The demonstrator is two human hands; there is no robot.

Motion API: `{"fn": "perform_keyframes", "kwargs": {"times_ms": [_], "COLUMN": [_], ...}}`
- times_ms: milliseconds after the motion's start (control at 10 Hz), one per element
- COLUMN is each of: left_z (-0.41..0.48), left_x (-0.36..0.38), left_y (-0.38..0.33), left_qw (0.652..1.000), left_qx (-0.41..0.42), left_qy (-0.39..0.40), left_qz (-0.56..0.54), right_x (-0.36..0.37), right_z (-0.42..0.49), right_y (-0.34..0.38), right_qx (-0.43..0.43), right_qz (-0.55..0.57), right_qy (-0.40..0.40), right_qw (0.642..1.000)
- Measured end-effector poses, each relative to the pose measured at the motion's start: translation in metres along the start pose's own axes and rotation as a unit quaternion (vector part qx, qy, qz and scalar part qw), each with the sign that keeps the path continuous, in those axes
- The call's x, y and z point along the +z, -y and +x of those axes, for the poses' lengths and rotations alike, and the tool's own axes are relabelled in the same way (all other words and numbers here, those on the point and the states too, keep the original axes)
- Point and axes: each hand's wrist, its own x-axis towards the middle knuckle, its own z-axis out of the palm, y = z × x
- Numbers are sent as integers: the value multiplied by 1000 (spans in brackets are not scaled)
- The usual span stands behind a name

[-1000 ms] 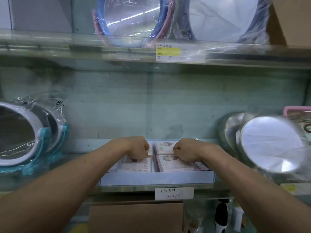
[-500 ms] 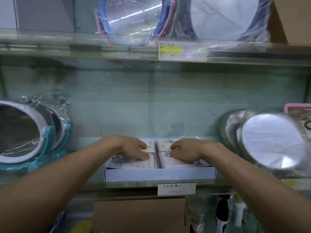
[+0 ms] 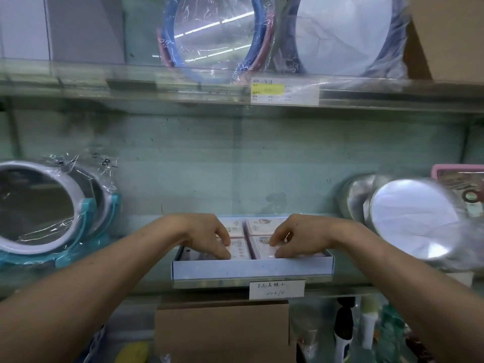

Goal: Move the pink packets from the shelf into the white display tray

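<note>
A white display tray (image 3: 252, 269) sits on the glass shelf in the middle, at its front edge. Pink packets (image 3: 262, 226) lie flat inside it in two columns. My left hand (image 3: 207, 235) is over the left column, its fingertips pressing down on the front left packet (image 3: 239, 251). Over the right column, my right hand (image 3: 296, 237) presses its fingertips on the front right packet (image 3: 262, 246). The fingers of both hands are bent at the knuckles but hold nothing. The hands hide much of the front packets.
Wrapped round mirrors stand left (image 3: 39, 205) and right (image 3: 413, 218) of the tray. A handwritten label (image 3: 276, 289) hangs below the tray, with a cardboard box (image 3: 222, 331) under the shelf. More wrapped mirrors (image 3: 214, 35) fill the shelf above.
Both hands have gone from fists inside the tray to spread fingers pressing on the front packets. The camera has shifted slightly, so the tray sits a little higher in view.
</note>
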Motion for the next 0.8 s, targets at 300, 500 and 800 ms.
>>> {"fn": "perform_keyframes", "kwargs": {"times_ms": [300, 500, 800], "left_z": [3, 8, -77], "left_x": [3, 11, 92], "left_y": [9, 16, 58], "left_qw": [999, 998, 899], "left_qx": [-4, -9, 119], "left_qy": [-46, -57, -396], "left_qz": [-12, -32, -147], "right_x": [0, -2, 28], "right_z": [-14, -16, -94], "right_y": [5, 15, 6], "right_qx": [27, 50, 0], "right_qz": [-10, -25, 59], "right_qy": [-2, 8, -201], "right_qw": [1000, 998, 978]}}
